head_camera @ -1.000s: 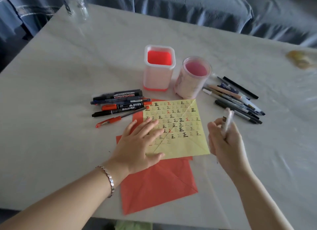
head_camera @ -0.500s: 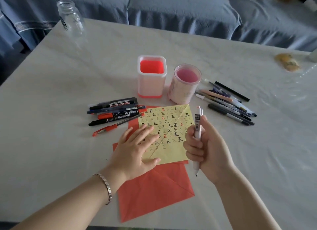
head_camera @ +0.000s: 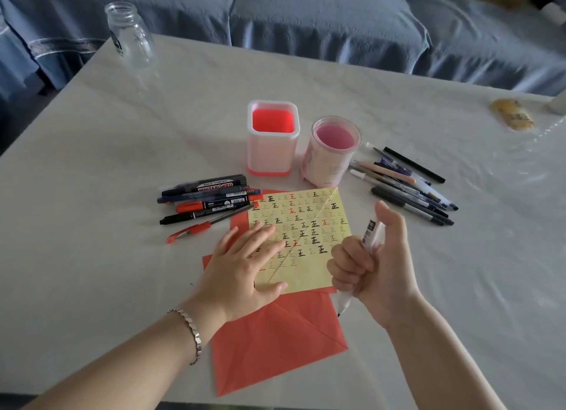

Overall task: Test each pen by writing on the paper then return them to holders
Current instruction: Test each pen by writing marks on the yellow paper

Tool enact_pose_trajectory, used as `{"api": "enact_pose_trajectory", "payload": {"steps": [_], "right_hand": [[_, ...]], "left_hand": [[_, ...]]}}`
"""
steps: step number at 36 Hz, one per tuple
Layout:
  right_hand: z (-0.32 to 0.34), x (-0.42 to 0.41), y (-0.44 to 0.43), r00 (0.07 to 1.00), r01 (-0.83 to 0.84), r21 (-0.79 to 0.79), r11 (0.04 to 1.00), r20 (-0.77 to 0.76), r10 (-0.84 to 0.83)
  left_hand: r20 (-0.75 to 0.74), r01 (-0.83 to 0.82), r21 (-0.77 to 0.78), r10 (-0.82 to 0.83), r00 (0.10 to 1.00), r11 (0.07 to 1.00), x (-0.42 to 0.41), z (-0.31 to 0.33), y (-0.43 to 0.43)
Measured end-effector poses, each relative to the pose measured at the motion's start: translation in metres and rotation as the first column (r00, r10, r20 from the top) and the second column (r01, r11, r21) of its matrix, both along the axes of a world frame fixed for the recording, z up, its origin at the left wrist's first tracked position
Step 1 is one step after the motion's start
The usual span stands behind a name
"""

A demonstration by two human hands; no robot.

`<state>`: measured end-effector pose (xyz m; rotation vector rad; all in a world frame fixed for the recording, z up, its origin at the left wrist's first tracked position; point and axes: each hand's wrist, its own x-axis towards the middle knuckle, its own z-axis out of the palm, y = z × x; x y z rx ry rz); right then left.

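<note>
A yellow paper (head_camera: 309, 226) covered with small written marks lies on a red sheet (head_camera: 275, 339). My left hand (head_camera: 242, 268) rests flat on the paper's left part, fingers spread. My right hand (head_camera: 376, 265) is closed in a fist around a white pen (head_camera: 372, 233), tip pointing down beside the paper's right edge, thumb near its top. Two empty holders stand behind the paper: a square one with a red bottom (head_camera: 272, 137) and a round pink one (head_camera: 332, 152). Several markers (head_camera: 205, 201) lie to the left and several pens (head_camera: 404, 180) to the right.
A clear glass jar (head_camera: 130, 33) stands at the table's far left corner. A yellowish crumpled item (head_camera: 513, 118) lies far right. A blue-covered sofa (head_camera: 321, 20) runs behind the white table (head_camera: 92, 164).
My right hand has brought the white pen from the right side over to the paper's edge and turned it upright in a fist. The left hand has stayed on the paper.
</note>
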<state>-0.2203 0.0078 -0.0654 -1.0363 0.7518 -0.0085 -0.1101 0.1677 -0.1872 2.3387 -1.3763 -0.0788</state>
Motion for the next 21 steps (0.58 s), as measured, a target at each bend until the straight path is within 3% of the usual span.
{"api": "enact_pose_trajectory", "payload": {"steps": [6,13,16,19,21], "right_hand": [[0.0,-0.002,-0.002,0.999,-0.034,-0.038,0.999,-0.006,0.034],[-0.014,-0.003,-0.001,0.984,-0.038,-0.341,0.939,-0.177,-0.024],[-0.027,-0.008,-0.004,0.966,-0.173,-0.557,0.812,-0.259,0.028],[-0.033,-0.017,-0.008,0.931,-0.357,-0.745,0.563,-0.334,0.149],[-0.031,-0.023,-0.01,0.896,-0.444,-0.785,0.432,-0.385,0.222]], "left_hand": [[-0.004,0.001,0.004,-0.001,1.0,1.0,0.0,0.001,-0.001],[0.012,0.008,0.045,-0.009,1.0,0.999,0.0,0.001,0.0],[0.013,0.009,0.082,-0.01,1.0,0.997,0.0,0.001,0.001],[0.052,-0.012,0.109,0.006,0.999,0.994,-0.002,0.0,0.003],[0.097,-0.043,0.071,0.037,0.995,0.997,-0.004,0.003,0.002]]}}
